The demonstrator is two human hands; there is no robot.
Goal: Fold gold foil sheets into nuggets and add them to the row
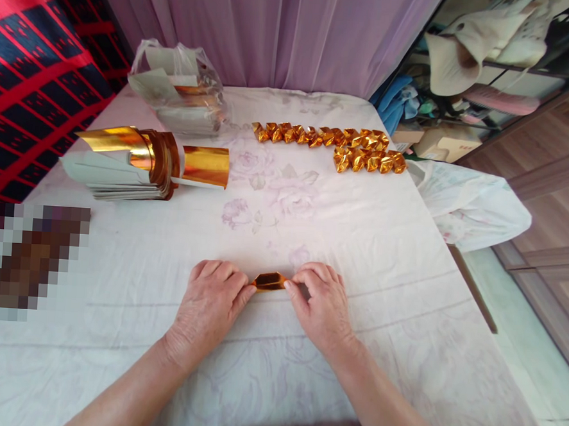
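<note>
Between my hands lies a small folded piece of gold foil paper (269, 281), long and narrow with a dark hollow along its top. My left hand (215, 292) pinches its left end between thumb and fingers. At the other end my right hand (321, 300) pinches it the same way. Both hands rest low over the flowered tablecloth (274, 379). Farther off, folded gold foil pieces (320, 136) stand in a long row, with a shorter row (369, 160) in front of its right part.
Gold foil sheets with pale backs form a stack (137, 165) at the left. Behind it sits a clear plastic bag (181, 91) of more sheets. A purple curtain (276, 32) hangs behind the table. Shelves with a cap (461, 53) and boxes stand at the right.
</note>
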